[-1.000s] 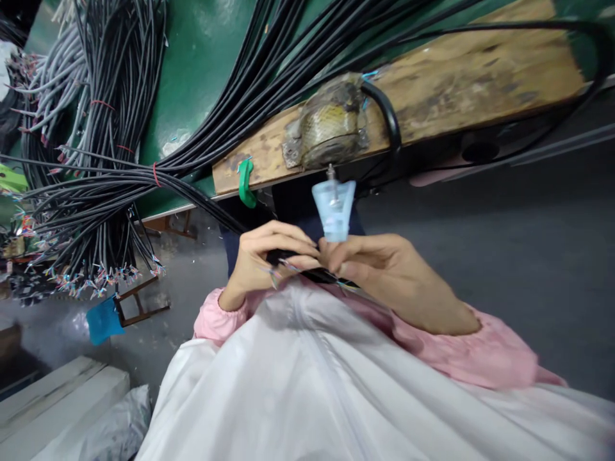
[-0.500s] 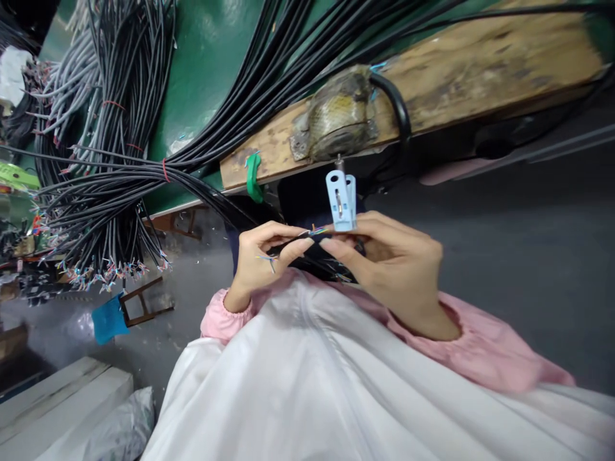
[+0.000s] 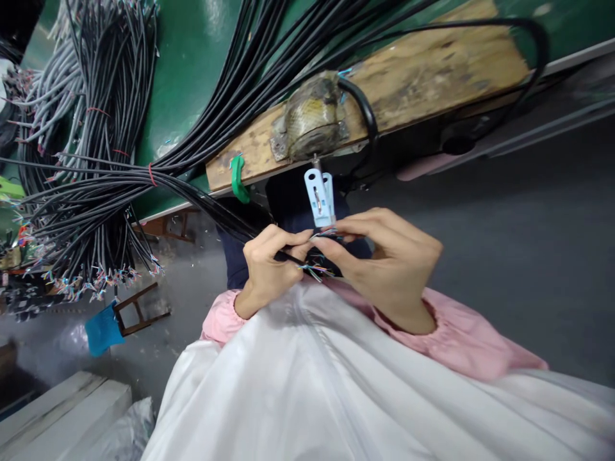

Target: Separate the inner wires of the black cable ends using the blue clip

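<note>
In the head view my left hand (image 3: 271, 259) is closed round a black cable whose stripped end fans out into thin coloured wires (image 3: 317, 271). Opposite it, my right hand (image 3: 384, 253) pinches thin wires between thumb and forefinger, close to the left fingertips. A light blue clothes peg (image 3: 320, 197) hangs just above the two hands, on the metal shaft of a small motor (image 3: 314, 121) wrapped in yellowish tape. The peg's lower end almost meets my right fingertips; whether they touch I cannot tell. Fingers partly hide the wires.
The motor sits on a wooden board (image 3: 408, 83) at the edge of the green table (image 3: 187, 51), beside a green clip (image 3: 237, 179). Bundles of black cables (image 3: 106, 77) lie to the left. Below stand a blue stool (image 3: 103, 328) and white boxes (image 3: 62, 416).
The whole view has shifted, so the motor and peg appear farther left. My left hand has turned, and the coloured wires now spread below the fingers. Both hands remain close together under the peg.
</note>
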{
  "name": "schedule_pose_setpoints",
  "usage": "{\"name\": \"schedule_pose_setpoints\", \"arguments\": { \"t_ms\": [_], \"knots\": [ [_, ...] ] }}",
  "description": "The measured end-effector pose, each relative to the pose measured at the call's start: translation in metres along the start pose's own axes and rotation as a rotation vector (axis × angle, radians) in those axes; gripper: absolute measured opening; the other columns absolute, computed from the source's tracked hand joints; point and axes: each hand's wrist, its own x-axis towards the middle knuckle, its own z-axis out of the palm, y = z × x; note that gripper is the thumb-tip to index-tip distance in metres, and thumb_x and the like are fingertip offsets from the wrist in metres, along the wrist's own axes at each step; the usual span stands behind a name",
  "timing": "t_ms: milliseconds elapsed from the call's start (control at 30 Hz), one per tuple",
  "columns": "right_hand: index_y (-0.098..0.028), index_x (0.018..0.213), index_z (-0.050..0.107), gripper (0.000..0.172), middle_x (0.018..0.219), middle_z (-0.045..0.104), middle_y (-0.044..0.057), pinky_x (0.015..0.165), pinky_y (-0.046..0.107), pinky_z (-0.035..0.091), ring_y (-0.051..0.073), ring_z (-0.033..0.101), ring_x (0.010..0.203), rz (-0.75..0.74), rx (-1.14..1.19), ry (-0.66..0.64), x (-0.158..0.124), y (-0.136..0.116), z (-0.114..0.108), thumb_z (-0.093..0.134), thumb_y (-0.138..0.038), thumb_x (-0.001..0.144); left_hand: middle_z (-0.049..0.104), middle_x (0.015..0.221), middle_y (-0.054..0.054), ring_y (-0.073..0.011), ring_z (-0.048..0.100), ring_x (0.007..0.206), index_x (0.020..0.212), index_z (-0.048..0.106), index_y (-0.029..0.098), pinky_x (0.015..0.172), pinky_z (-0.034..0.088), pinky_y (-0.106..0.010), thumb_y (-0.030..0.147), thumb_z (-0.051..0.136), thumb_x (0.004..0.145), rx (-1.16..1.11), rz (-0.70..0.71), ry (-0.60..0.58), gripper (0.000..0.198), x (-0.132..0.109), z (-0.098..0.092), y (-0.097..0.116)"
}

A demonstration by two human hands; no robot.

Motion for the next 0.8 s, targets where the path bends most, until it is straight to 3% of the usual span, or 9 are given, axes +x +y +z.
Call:
{"name": "schedule_pose_setpoints", "arguments": {
  "t_ms": [267,533,800],
  "knots": [
    [-0.027,0.075,0.072,0.010,0.074,0.072,0.004,0.057,0.035,0.050,0.018,0.060,0.058,0.071,0.036,-0.049,-0.001,0.008,0.000,0.068,-0.031,0.083,0.065,0.059,0.001,-0.0088,0.057,0.049,0.073,0.075,0.017,0.048,0.043,-0.022,0.019,0.073,0.083,0.048,0.036,0.036,0.011,-0.002,0.008,-0.001],
    [-0.028,0.082,0.076,0.020,0.085,0.078,0.006,0.062,0.037,0.054,0.022,0.069,0.069,0.124,0.081,-0.128,-0.004,0.016,-0.007,0.066,-0.044,0.088,0.065,0.059,0.001,-0.0083,0.057,0.048,0.071,0.073,0.015,0.047,0.044,-0.021,0.015,0.069,0.084,0.132,0.099,0.086,0.013,-0.005,0.013,-0.002],
    [-0.026,0.086,0.078,0.019,0.088,0.080,0.005,0.068,0.037,0.057,0.023,0.074,0.075,0.211,0.110,-0.141,-0.006,0.025,-0.010,0.071,-0.044,0.084,0.060,0.058,0.003,-0.0059,0.055,0.049,0.069,0.070,0.015,0.048,0.044,-0.017,0.015,0.061,0.089,0.212,0.171,0.086,0.021,-0.008,0.017,-0.008]
  ]
}}
